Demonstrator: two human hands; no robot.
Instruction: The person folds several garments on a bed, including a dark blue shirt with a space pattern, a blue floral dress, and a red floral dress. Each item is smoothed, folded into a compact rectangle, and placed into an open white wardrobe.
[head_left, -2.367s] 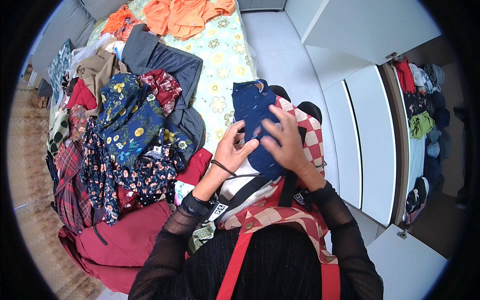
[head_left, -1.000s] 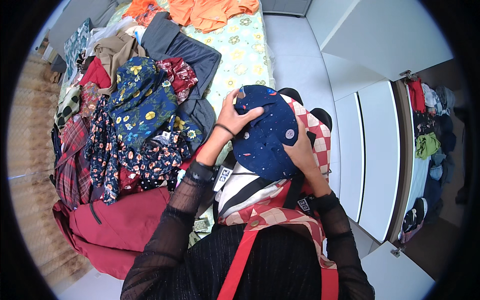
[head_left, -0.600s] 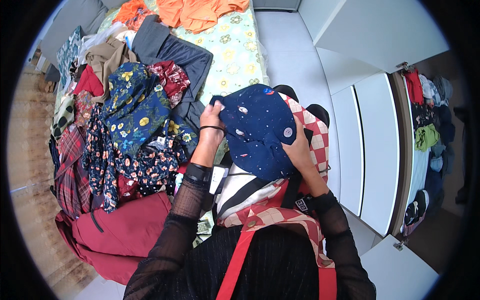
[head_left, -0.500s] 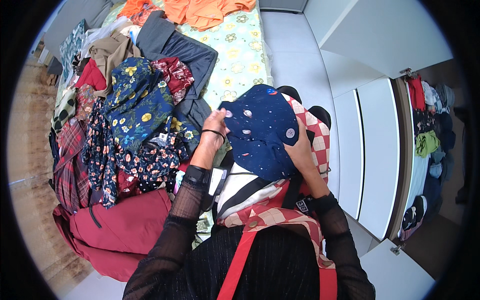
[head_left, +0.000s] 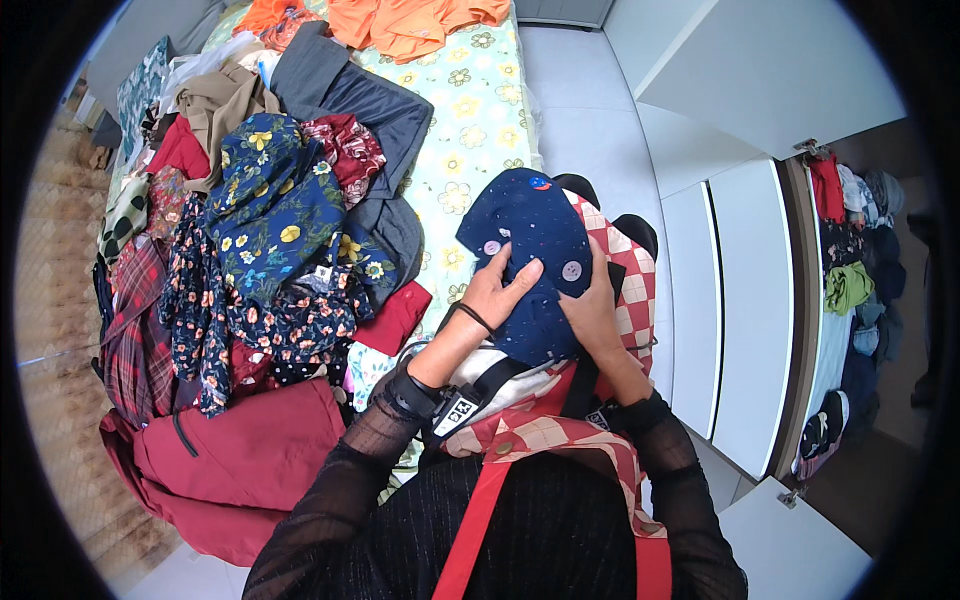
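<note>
Head view was the only one I had, looking down at both hands pressed on a navy dotted garment with large pale buttons. The left hand lay flat on its near left part, fingers spread across the cloth, a dark band at the wrist. The right hand rested on its right side just below one button, fingers curled against the fabric; I could not tell whether either hand pinched the cloth or merely pressed it. Beneath the garment, on the far side of the right hand, showed a red and white checked cloth. Well left of the left hand sat a heap of floral clothes on a yellow-flowered bedsheet, with a maroon garment nearer me.
</note>
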